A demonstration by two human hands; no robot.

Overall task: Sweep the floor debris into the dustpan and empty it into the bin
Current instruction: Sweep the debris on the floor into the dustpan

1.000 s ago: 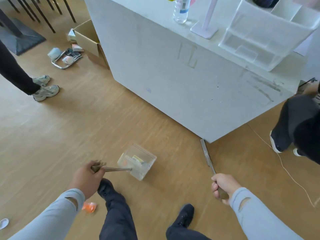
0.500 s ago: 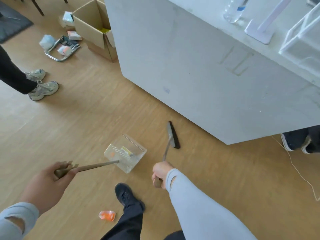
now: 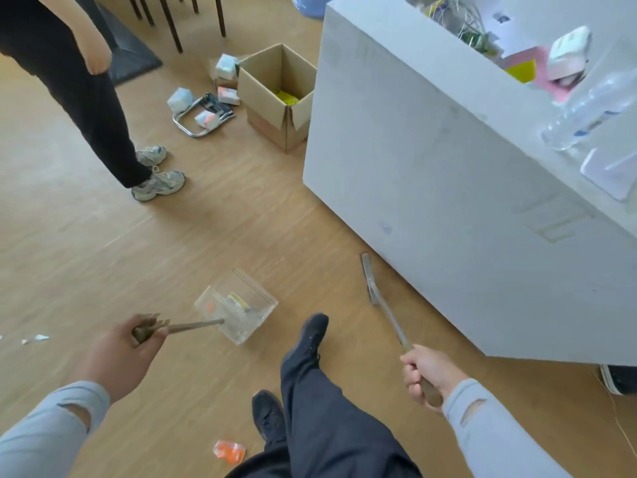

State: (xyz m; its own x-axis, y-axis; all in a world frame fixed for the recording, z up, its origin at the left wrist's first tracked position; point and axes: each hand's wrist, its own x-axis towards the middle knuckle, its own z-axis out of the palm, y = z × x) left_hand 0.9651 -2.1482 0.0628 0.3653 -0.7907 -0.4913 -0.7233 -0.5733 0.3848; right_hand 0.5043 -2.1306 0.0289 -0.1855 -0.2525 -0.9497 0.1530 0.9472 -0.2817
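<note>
My left hand [image 3: 132, 350] grips the long handle of a clear plastic dustpan [image 3: 238, 307], which sits low over the wooden floor with a few yellow and orange scraps inside. My right hand [image 3: 429, 372] grips the handle of a slim broom [image 3: 370, 279]; its head lies near the base of the grey counter [image 3: 448, 188]. An orange wrapper [image 3: 228, 452] lies on the floor beside my left shoe. White paper scraps [image 3: 36, 338] lie at the far left.
An open cardboard box [image 3: 275, 98] stands by the counter's corner, with packets and a metal frame [image 3: 203, 115] scattered next to it. Another person's legs and sneakers [image 3: 157, 182] are at the upper left. Chair legs and a dark mat lie behind.
My view has swung left and back. My right hand and the broom moved out to the right, toward the counter base. The dustpan stays in front of me in my left hand.
</note>
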